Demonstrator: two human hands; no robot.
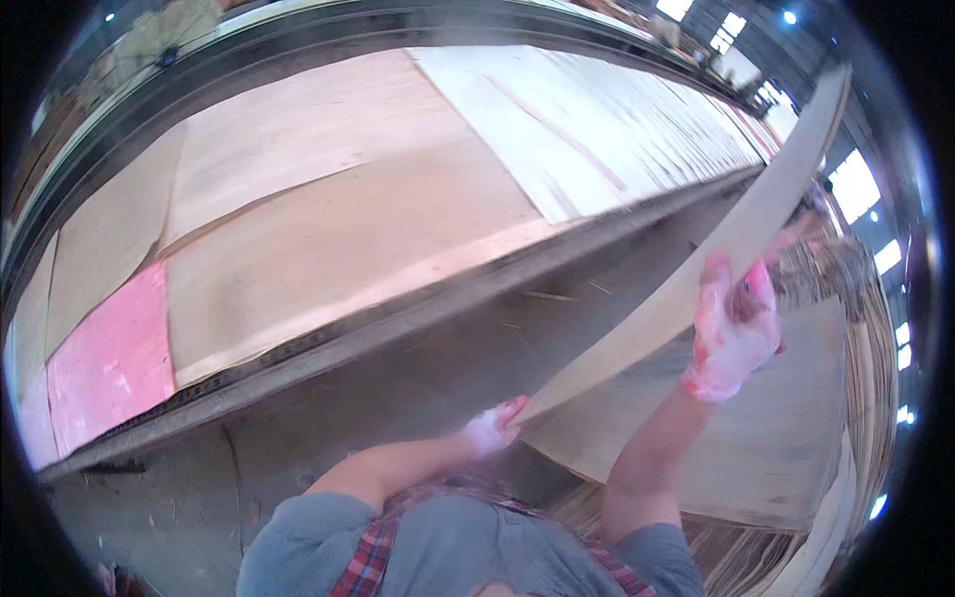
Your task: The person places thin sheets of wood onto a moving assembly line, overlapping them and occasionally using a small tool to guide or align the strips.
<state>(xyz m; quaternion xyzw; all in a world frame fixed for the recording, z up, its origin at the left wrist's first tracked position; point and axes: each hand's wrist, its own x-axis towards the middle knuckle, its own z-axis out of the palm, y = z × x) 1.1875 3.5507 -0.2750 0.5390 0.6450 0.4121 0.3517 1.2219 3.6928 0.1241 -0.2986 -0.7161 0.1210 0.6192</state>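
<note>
My left hand, in a white glove with pink stains, grips the near corner of a wood veneer sheet. Further along its edge, my right hand is closed on the same sheet, its glove stained pink as well. The sheet is seen nearly edge-on and bows upward to the right, raised above a stack of veneer sheets. Across from me, tan veneer sheets lie flat on a long conveyor bed, beside a pink-coated sheet and pale, rippled sheets.
The metal edge rail of the conveyor runs diagonally between me and the laid sheets. Wood splinters lie on the grey floor. More veneer stacks stand at the right. Another person's arm shows partly behind the raised sheet.
</note>
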